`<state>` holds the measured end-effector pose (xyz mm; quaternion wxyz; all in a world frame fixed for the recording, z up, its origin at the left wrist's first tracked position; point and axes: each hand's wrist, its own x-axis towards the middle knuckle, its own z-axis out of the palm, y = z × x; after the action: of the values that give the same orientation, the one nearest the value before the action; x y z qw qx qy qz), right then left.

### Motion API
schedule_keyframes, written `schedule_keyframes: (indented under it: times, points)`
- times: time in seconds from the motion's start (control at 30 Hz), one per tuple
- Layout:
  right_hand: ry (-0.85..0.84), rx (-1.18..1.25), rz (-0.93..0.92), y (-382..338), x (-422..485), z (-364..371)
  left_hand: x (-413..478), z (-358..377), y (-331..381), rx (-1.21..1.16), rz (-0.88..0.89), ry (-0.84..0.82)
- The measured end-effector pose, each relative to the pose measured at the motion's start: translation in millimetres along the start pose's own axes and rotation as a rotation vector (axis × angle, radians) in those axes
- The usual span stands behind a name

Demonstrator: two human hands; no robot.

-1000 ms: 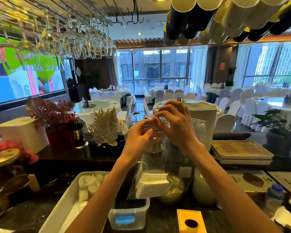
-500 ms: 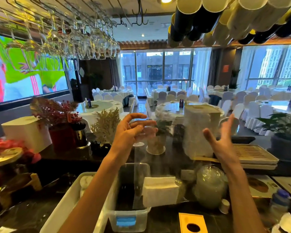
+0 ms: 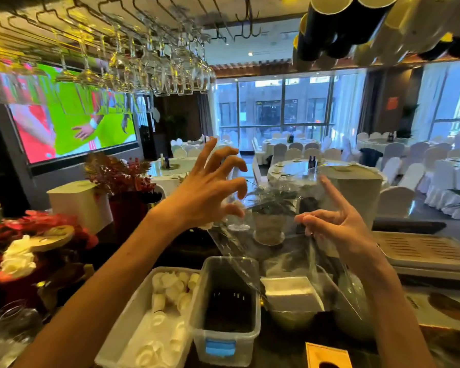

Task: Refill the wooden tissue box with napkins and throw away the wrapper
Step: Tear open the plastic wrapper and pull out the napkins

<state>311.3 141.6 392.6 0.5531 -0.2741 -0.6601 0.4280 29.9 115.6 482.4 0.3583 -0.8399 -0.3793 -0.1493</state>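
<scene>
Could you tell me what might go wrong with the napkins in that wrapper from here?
1. The napkins hang low in the clear wrapper, held only by a fingertip grip at each hand; a slip of the left hand or right hand could drop them.
2. They hang above a bowl and beside an open bin, so they might land inside either.

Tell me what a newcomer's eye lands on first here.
Two bare hands raised mid-frame: the left hand and the right hand pull apart a clear plastic wrapper, with a white stack of napkins sagging at its bottom above the counter. Behind them to the left glows a big screen in red and green, under rows of hanging wine glasses.
</scene>
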Motion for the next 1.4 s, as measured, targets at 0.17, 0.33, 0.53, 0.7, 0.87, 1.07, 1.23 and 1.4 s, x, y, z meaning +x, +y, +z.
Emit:
schedule_keyframes:
  times: [0.17,0.33,0.53,0.7,0.87,1.07,1.23,1.4]
  points:
    - [0.078,-0.052,0.025,-10.3,-12.0,-14.7,16.0,1.0,-4.0,-0.073,0.132,-0.022]
    - [0.11,-0.077,0.031,-15.2,-25.6,-25.5,29.0,-0.2,0.1,-0.233,0.151,-0.051]
    - [0.125,-0.077,0.099,-8.8,-49.9,-22.7,38.0,-12.5,-4.8,-0.696,-0.216,0.045]
    - [0.169,-0.053,0.111,-12.5,-53.5,-19.3,45.9,-28.2,39.1,-0.347,-0.089,0.249]
    - [0.135,-0.101,0.116,-23.2,-56.6,-11.7,70.9,-10.9,77.5,-0.129,0.161,0.1]
    - [0.117,-0.169,0.102,-28.5,-65.8,-10.9,88.1,-1.8,71.8,-0.345,0.096,0.172]
    - [0.149,-0.154,0.088,-27.3,-73.1,-10.8,102.5,-41.1,38.8,-1.223,-0.234,0.225]
    - [0.109,-0.097,0.092,-29.4,-71.6,1.3,117.6,-34.1,89.8,-0.388,0.204,0.046]
